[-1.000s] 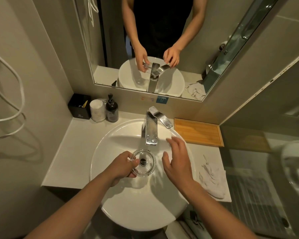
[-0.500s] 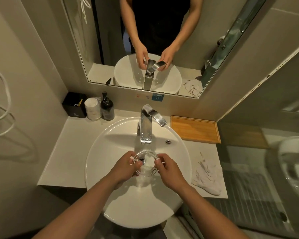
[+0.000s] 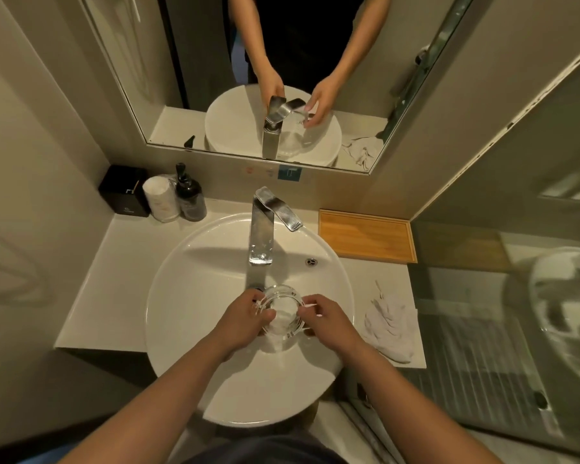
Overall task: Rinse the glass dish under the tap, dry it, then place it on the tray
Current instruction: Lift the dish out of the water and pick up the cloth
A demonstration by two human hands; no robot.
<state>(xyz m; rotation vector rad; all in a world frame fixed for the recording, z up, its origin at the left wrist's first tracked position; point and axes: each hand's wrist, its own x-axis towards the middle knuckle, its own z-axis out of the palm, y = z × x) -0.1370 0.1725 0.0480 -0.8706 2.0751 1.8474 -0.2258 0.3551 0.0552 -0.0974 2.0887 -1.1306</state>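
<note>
A round clear glass dish (image 3: 281, 309) is held over the middle of the white basin (image 3: 195, 296), just below the chrome tap's spout (image 3: 261, 244). My left hand (image 3: 245, 321) grips its left rim, thumb over the edge. My right hand (image 3: 329, 321) grips its right rim with the fingertips. Water seems to run over the dish, though the stream is hard to make out. A wooden tray (image 3: 367, 236) lies on the counter at the back right of the basin, with nothing on it. A crumpled white cloth (image 3: 390, 326) lies on the counter right of the basin.
A black box (image 3: 124, 190), a white wrapped roll (image 3: 159, 199) and a dark pump bottle (image 3: 190, 195) stand at the counter's back left. The tap lever (image 3: 282, 209) points right. A mirror (image 3: 282, 61) hangs above. A glass shower partition (image 3: 516, 313) borders the counter's right.
My right hand came down from near the tap lever and took hold of the dish's right rim. Both hands now hold the dish slightly lower and nearer to me.
</note>
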